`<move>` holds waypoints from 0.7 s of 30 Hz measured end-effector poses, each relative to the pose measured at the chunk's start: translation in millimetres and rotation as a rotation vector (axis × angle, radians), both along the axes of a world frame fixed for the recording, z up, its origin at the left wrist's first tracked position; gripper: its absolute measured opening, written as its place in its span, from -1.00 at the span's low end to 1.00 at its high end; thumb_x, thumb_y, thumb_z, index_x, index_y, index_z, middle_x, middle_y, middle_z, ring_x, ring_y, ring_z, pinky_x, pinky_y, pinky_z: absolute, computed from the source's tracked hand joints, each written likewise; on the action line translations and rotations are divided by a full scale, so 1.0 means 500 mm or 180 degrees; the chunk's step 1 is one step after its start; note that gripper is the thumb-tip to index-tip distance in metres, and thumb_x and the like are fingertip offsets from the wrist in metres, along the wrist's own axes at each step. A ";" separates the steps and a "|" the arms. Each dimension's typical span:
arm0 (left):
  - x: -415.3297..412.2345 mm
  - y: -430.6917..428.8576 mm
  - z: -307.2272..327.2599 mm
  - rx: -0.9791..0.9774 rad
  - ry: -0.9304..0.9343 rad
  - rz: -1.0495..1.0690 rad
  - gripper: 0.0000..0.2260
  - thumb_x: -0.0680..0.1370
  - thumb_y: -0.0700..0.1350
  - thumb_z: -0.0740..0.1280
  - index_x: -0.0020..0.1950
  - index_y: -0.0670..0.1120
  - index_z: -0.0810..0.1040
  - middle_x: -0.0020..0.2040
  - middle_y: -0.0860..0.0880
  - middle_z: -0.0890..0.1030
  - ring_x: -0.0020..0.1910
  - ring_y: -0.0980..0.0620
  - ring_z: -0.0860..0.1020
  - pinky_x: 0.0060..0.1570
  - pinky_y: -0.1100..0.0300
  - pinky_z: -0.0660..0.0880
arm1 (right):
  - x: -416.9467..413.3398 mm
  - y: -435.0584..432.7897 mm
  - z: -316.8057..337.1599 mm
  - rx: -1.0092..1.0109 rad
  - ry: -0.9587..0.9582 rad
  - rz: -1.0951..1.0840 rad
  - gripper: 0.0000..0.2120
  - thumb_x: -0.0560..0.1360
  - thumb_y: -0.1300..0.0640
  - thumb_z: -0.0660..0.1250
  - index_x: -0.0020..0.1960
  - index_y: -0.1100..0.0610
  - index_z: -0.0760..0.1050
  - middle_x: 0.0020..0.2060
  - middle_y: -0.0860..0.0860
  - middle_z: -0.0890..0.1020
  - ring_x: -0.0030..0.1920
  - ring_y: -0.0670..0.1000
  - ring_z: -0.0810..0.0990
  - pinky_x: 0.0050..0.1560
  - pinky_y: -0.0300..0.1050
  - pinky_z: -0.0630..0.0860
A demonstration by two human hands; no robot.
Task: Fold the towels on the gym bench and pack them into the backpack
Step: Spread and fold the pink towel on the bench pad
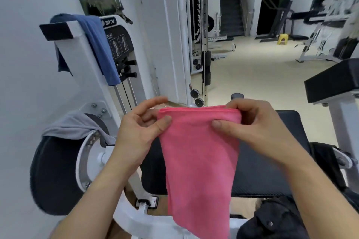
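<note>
A pink towel hangs doubled over in front of me, above the black bench pad. My left hand pinches its top left corner between thumb and fingers. My right hand pinches the top right corner. A blue towel is draped over the white machine arm at the upper left. A grey towel lies over the black roller pad at the left. A black backpack sits at the bottom right, partly cut off by the frame edge.
A white cable machine column stands right behind the bench. Another black pad on a white frame juts in at the right. Open floor with a yellow stool and other gym machines lies at the far right.
</note>
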State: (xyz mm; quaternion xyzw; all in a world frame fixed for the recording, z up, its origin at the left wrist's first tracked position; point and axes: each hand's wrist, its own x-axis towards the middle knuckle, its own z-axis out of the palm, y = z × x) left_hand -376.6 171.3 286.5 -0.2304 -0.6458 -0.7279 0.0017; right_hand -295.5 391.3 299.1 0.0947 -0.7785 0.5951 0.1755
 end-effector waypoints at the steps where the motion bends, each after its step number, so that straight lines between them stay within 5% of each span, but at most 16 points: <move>1: 0.010 -0.016 0.008 -0.0057 -0.0058 -0.0078 -0.67 0.35 -0.24 0.43 0.10 -0.05 0.62 -0.17 -0.01 0.69 -0.18 0.12 0.64 -0.15 0.33 0.56 | 0.004 -0.012 0.009 -0.0081 -0.0006 0.0016 -0.90 0.38 0.17 0.53 -0.16 0.13 0.63 -0.24 0.15 0.65 -0.20 0.01 0.58 -0.16 -0.01 0.52; 5: 0.028 -0.059 0.018 -0.0794 -0.0176 -0.0278 -0.79 0.45 -0.35 0.40 0.03 -0.14 0.67 -0.10 -0.07 0.72 -0.11 0.09 0.66 -0.09 0.31 0.58 | 0.004 -0.026 0.014 0.0011 -0.0299 0.0131 -0.80 0.38 0.27 0.51 -0.03 0.14 0.57 -0.29 -0.01 0.61 -0.24 -0.09 0.55 -0.19 -0.21 0.50; 8: 0.011 -0.065 -0.012 -0.1377 -0.0264 -0.0306 -0.87 0.49 -0.30 0.41 0.00 -0.16 0.68 -0.08 -0.13 0.70 -0.11 0.07 0.63 -0.06 0.30 0.56 | -0.015 -0.009 -0.008 0.0913 -0.0743 -0.0001 -0.68 0.38 0.25 0.53 0.09 0.05 0.59 -0.26 -0.07 0.63 -0.25 -0.09 0.56 -0.14 -0.23 0.51; 12: -0.046 -0.015 -0.046 -0.1765 -0.0046 0.0121 -0.86 0.50 -0.27 0.42 -0.09 -0.04 0.69 -0.29 0.10 0.65 -0.30 0.21 0.57 -0.19 0.29 0.49 | -0.081 0.008 -0.032 0.1036 -0.1139 -0.0246 -0.88 0.40 0.34 0.47 -0.18 0.13 0.64 -0.39 0.03 0.62 -0.33 0.03 0.60 -0.20 0.00 0.63; 15: -0.108 0.040 -0.014 -0.1396 0.0134 0.0514 -0.81 0.51 -0.29 0.40 -0.14 0.02 0.65 -0.37 0.06 0.60 -0.47 0.17 0.50 -0.37 0.34 0.45 | -0.146 0.032 -0.008 0.1005 -0.0403 -0.0858 -0.84 0.36 0.33 0.42 -0.22 0.08 0.62 -0.31 0.01 0.66 -0.25 -0.02 0.60 -0.08 0.11 0.61; 21: -0.168 0.118 0.084 -0.0633 0.1187 0.0757 -0.85 0.50 -0.28 0.42 -0.05 -0.03 0.62 -0.13 0.02 0.65 -0.15 0.14 0.60 -0.07 0.28 0.56 | -0.207 0.080 0.080 0.1078 0.1445 -0.1325 -0.79 0.32 0.35 0.31 -0.13 0.11 0.57 -0.19 0.01 0.61 -0.12 0.07 0.58 -0.09 0.13 0.57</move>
